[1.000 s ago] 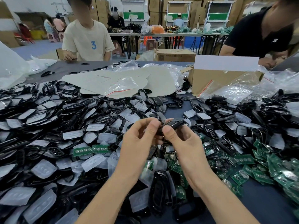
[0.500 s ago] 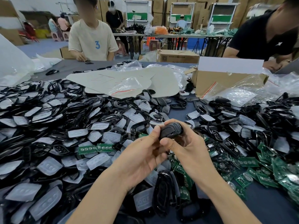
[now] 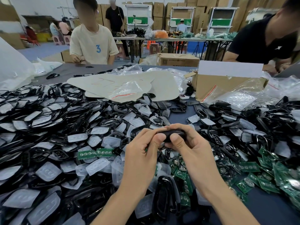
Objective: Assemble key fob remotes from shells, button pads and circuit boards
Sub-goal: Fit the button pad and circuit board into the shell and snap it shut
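Observation:
A black key fob (image 3: 170, 134) is held level between both hands above the middle of the table. My left hand (image 3: 142, 153) grips its left end, thumb on the near edge. My right hand (image 3: 190, 146) grips its right end, thumb pressed on the near edge and fingers curled over the far side. Black shells (image 3: 53, 140) and translucent button pads (image 3: 97, 165) lie heaped across the left and centre. Green circuit boards (image 3: 266, 174) are piled at the right, and two more boards (image 3: 95, 153) lie left of my hands.
Grey card sheets (image 3: 113, 83) and clear bags (image 3: 128, 90) lie at the back centre. An open cardboard box (image 3: 227, 82) stands back right. One person in a beige shirt (image 3: 92, 44) and another in black (image 3: 266, 39) work across the table.
Both hands have closed tighter round the fob, which has turned level, and the thumbs now press its near edge. The view has drawn nearer to the table.

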A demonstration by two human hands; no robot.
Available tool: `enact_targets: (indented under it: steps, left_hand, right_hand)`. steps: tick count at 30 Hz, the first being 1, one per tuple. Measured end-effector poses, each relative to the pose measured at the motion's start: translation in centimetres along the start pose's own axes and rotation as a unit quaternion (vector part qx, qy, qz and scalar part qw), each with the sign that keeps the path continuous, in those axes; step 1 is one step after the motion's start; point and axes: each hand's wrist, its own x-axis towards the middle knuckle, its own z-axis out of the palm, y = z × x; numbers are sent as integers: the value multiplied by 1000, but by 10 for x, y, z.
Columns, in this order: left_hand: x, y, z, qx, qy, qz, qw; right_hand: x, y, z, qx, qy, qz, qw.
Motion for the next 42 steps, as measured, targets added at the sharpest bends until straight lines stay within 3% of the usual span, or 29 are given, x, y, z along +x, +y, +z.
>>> enact_targets:
  steps: [4,12,24,28,42]
  left_hand:
    - [-3,-3,2,45,22,48,998]
    - [-4,-3,4,58,34,67,995]
    - [-2,1,0,11,-34,-31,999]
    - [-1,4,-1,27,-32,15,999]
    - [0,3,-2,-4,-11,22,1000]
  right_hand:
    - [-3,1,4,-20,13,-12,1000]
    - [-6,-1,7,-31,28,-37,998]
    - [-6,-4,7,-50,30,-31,998]
    - [-8,-3,7,-42,30,-30,998]
    - [-9,-2,6,-75,23,-47,996]
